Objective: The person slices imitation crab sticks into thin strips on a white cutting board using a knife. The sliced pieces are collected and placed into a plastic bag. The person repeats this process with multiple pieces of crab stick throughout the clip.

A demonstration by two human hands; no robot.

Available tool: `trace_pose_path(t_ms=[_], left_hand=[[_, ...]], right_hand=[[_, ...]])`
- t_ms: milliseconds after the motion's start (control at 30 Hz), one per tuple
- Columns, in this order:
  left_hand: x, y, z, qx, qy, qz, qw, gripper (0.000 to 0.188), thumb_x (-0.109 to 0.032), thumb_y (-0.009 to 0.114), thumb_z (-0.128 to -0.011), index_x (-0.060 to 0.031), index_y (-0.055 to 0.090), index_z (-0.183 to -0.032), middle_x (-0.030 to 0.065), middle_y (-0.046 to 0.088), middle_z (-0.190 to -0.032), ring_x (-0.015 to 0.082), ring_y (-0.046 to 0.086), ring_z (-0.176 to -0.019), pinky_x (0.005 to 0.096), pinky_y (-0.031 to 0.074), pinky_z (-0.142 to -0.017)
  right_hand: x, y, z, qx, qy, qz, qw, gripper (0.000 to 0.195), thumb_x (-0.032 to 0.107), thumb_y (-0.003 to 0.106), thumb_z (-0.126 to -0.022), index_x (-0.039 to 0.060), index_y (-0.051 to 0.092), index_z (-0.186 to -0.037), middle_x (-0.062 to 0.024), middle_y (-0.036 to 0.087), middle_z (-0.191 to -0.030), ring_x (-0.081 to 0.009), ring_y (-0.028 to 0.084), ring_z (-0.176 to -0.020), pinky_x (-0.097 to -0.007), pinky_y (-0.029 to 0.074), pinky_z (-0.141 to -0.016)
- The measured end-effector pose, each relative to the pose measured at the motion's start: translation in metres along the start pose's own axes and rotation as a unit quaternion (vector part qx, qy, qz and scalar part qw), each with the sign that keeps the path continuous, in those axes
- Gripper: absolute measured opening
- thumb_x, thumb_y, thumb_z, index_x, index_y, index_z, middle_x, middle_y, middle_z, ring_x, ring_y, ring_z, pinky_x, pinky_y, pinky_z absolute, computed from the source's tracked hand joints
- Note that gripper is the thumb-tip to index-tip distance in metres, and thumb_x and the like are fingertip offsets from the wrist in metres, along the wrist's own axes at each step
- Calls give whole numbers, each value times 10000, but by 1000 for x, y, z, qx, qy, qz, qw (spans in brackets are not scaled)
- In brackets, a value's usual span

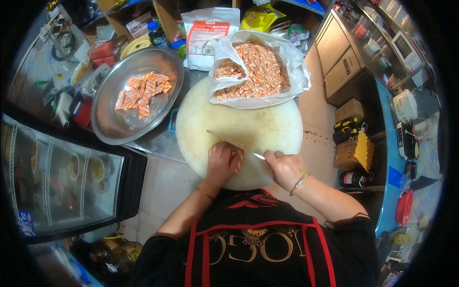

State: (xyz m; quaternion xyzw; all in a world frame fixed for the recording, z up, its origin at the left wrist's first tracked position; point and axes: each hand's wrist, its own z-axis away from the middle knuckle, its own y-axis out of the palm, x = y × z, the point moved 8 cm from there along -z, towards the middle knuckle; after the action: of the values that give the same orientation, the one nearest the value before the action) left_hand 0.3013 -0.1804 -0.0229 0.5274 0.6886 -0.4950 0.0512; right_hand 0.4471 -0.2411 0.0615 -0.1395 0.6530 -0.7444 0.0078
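On a round, pale cutting board (200, 114), my left hand (221, 159) presses down an orange-and-white striped food piece (239, 163), fingers curled over it. A thin slice of the same food (235, 144) stands at its far side. My right hand (285, 166) grips a knife (259, 156), with a short bright stretch of blade showing to the left of the fist. The rest of the blade is hard to make out edge-on. A white plastic bag (258, 103) packed with small striped slices (260, 68) rests on the board's far part.
Larger striped pieces (147, 89) lie in a wide metal basin (102, 123) at the left. Behind the board stands a white-and-red pouch (209, 37) bearing writing. A glass-fronted refrigerator (68, 172) is at lower left. Boxes and bottles fill a shelf (353, 143) at right.
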Motion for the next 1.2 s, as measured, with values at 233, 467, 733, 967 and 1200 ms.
trace_pose_path(t_ms=[233, 467, 733, 967, 1200], left_hand=[[1, 2, 2, -3, -28, -15, 999, 370, -137, 685, -802, -17, 604, -1143, 174, 566, -1125, 373, 514, -1057, 477, 382, -943], [3, 5, 7, 0, -37, -6, 999, 330, -150, 680, -811, -26, 618, -1110, 150, 577, -1117, 358, 533, -1041, 471, 386, -922], [-3, -3, 1, -28, -32, -44, 998, 233, -188, 679, -804, -88, 625, -1007, 122, 572, -1099, 334, 538, -1028, 451, 398, -912], [5, 5, 9, -2, -43, -19, 999, 263, -182, 679, -803, -82, 634, -1042, 130, 570, -1098, 345, 527, -1012, 467, 401, -900], [-2, -2, 3, -43, -34, -10, 998, 256, -155, 697, -787, -51, 641, -1014, 139, 581, -1030, 360, 537, -992, 466, 399, -893]], right_hand=[[13, -8, -5, 95, -14, 40, 995, 153, 42, 548, -813, 31, 494, -956, -179, 650, -824, -355, 678, -706, -446, 551, -605], [0, 44, -51, 111, 21, -5, 994, 155, 51, 512, -832, 16, 504, -983, -217, 673, -749, -367, 690, -749, -466, 548, -649], [12, 9, -19, 190, 13, 47, 980, 157, 100, 472, -884, 47, 493, -1030, -195, 677, -767, -351, 687, -692, -465, 543, -612], [12, 42, -57, 119, -17, 12, 993, 206, 67, 473, -867, 21, 486, -1068, -207, 681, -746, -361, 695, -702, -461, 553, -625], [6, 35, -40, 147, -5, 29, 989, 313, 50, 477, -854, -13, 478, -1160, -204, 684, -743, -349, 700, -710, -447, 559, -645]])
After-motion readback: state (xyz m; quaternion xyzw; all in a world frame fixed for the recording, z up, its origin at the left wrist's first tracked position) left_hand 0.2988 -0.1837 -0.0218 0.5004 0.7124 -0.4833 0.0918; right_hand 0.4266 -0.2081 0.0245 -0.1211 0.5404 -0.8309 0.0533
